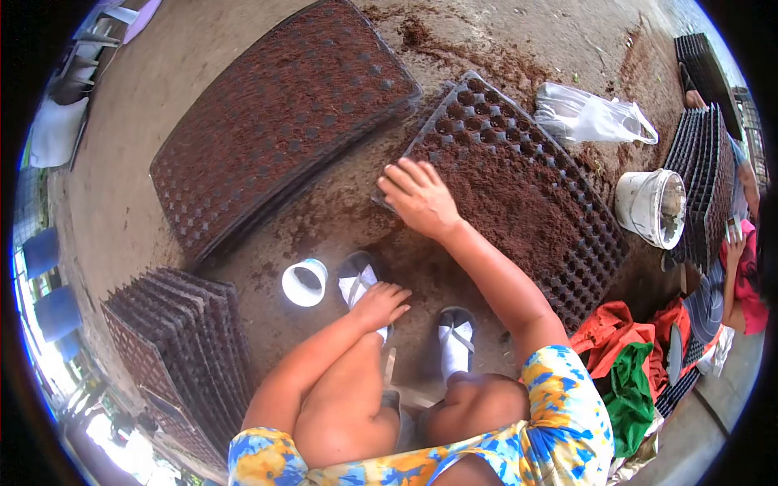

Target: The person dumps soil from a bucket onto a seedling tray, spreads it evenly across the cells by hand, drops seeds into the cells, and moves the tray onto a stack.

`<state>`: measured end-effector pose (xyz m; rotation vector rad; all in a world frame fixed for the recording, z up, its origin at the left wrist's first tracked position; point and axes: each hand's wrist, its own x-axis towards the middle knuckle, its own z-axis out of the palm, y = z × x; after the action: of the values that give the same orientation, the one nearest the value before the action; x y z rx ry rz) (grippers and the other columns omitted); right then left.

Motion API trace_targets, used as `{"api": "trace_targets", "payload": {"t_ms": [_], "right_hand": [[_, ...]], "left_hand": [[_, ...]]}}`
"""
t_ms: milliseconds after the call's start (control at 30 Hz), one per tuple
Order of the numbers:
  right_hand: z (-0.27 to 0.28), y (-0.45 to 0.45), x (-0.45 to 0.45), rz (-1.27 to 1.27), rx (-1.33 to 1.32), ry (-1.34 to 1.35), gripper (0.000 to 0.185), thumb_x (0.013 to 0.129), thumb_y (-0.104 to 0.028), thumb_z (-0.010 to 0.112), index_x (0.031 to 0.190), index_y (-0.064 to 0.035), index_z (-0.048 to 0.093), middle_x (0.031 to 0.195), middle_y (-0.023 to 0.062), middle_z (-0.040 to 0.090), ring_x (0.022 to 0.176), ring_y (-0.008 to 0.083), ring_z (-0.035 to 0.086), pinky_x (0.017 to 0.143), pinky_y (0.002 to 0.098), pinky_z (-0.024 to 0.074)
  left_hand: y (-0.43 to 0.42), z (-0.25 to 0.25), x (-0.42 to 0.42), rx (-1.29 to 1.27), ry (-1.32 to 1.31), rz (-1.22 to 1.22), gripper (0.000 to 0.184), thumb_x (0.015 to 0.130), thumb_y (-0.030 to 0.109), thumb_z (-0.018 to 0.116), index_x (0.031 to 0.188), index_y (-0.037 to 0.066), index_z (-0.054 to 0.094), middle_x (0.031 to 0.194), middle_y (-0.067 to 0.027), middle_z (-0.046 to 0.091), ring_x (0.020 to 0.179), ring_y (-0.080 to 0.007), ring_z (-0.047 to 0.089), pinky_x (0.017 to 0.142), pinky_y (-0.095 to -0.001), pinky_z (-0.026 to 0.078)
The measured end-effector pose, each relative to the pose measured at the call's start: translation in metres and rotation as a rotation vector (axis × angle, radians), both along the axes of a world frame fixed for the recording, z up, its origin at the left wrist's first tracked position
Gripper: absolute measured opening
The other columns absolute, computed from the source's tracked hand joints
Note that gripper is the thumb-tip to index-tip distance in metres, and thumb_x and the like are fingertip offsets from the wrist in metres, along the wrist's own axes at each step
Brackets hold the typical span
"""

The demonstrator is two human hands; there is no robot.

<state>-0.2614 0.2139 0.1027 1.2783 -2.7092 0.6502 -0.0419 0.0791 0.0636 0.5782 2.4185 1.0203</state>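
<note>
My right hand (420, 198) is at the left edge of a black seedling tray (596, 271), fingers stretched out, nothing in them; whether it touches the tray I cannot tell. Dark brown soil (519, 202) is heaped over the tray's middle, with many cells at the ends partly filled. My left hand (381, 307) lies across my lower leg with its fingers extended, holding nothing. Close to it on the ground stands a small white cup (305, 282). Left of the tray, another stack of trays (284, 121) is covered with the same soil.
Upright empty trays (182, 348) stand at lower left, more trays (697, 178) at right. A white bucket (651, 208) and a plastic bag (587, 113) sit beyond my tray. Red cloth (620, 336) and green cloth (630, 397) lie at lower right. Another person's hand (734, 243) shows far right.
</note>
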Motion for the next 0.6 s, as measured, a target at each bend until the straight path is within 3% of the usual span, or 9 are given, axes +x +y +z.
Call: {"api": "trace_targets", "payload": {"t_ms": [100, 200, 300, 433, 467, 600], "right_hand": [[0.001, 0.001, -0.006, -0.173, 0.029, 0.034, 0.036, 0.084, -0.027, 0.06, 0.117, -0.0126, 0.058, 0.132, 0.0049, 0.048, 0.127, 0.0268, 0.039, 0.106, 0.0483, 0.0282], [0.007, -0.006, 0.014, 0.008, 0.076, 0.035, 0.037, 0.086, -0.031, 0.058, 0.118, -0.0127, 0.058, 0.136, 0.0046, 0.045, 0.133, 0.0259, 0.032, 0.11, 0.0492, 0.0205], [-0.003, -0.001, 0.007, 0.034, 0.177, 0.1, 0.044, 0.087, -0.037, 0.055, 0.126, -0.0159, 0.052, 0.139, 0.0031, 0.043, 0.136, 0.0242, 0.026, 0.111, 0.0527, 0.0128], [0.01, 0.011, -0.03, -0.237, 0.31, 0.218, 0.041, 0.09, -0.036, 0.051, 0.126, -0.0166, 0.05, 0.138, 0.0028, 0.04, 0.136, 0.0224, 0.022, 0.106, 0.0564, 0.0163], [0.01, 0.009, -0.024, -0.212, 0.335, 0.239, 0.044, 0.09, -0.037, 0.05, 0.129, -0.0152, 0.047, 0.139, 0.0038, 0.04, 0.136, 0.0229, 0.024, 0.106, 0.0577, 0.0149], [0.008, 0.012, 0.026, 0.226, 0.174, -0.187, 0.081, 0.085, -0.067, 0.035, 0.144, -0.0104, 0.029, 0.15, 0.008, 0.027, 0.141, 0.0203, 0.018, 0.113, 0.0519, 0.0049]], "left_hand": [[0.0, 0.0, 0.002, 0.002, 0.0, 0.009, 0.035, 0.083, 0.029, 0.062, 0.111, 0.009, 0.061, 0.1, -0.0108, 0.061, 0.093, -0.0296, 0.058, 0.086, -0.0401, 0.044], [0.0, 0.0, 0.001, 0.002, 0.011, 0.016, 0.033, 0.083, 0.029, 0.062, 0.11, 0.009, 0.062, 0.099, -0.0106, 0.061, 0.093, -0.0294, 0.058, 0.085, -0.0398, 0.045], [0.0, 0.002, 0.002, 0.013, 0.015, 0.022, 0.032, 0.083, 0.029, 0.062, 0.108, 0.009, 0.062, 0.098, -0.0106, 0.061, 0.091, -0.0294, 0.058, 0.085, -0.0396, 0.045], [-0.003, 0.004, 0.002, 0.055, 0.015, 0.04, 0.032, 0.083, 0.028, 0.062, 0.108, 0.008, 0.062, 0.098, -0.0109, 0.061, 0.091, -0.0295, 0.058, 0.083, -0.0396, 0.045], [-0.003, 0.004, 0.001, 0.048, 0.009, 0.035, 0.031, 0.083, 0.028, 0.062, 0.108, 0.008, 0.062, 0.098, -0.0109, 0.061, 0.091, -0.0294, 0.058, 0.083, -0.0396, 0.045], [-0.002, 0.005, 0.0, 0.019, 0.008, 0.007, 0.031, 0.084, 0.027, 0.062, 0.108, 0.008, 0.062, 0.099, -0.0108, 0.061, 0.091, -0.0289, 0.058, 0.083, -0.0396, 0.045]]}}
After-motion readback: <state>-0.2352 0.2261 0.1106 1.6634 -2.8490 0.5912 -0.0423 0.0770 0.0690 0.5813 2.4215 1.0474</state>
